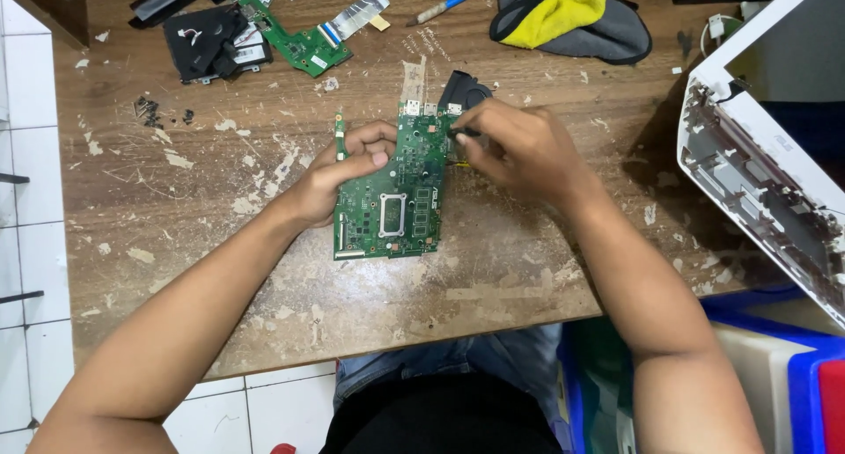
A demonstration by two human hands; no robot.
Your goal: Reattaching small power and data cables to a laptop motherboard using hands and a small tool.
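A green laptop mainboard [392, 203] lies flat in the middle of the worn wooden table [220, 243]. My left hand [339, 174] holds the board's left edge, thumb resting on its top face. My right hand [519, 146] pinches something small and dark at the board's upper right edge; what it grips is hidden by the fingers. A black fan [462, 91] sits just behind that corner, attached to or touching the board.
At the back left lie a smaller green circuit board [295, 39] with a ribbon cable and a black part [207, 42]. A blue-handled brush [449, 2] and a yellow-grey cloth [568, 14] lie at the back. A white laptop shell [761, 150] stands at the right; blue bins [805, 370] sit below.
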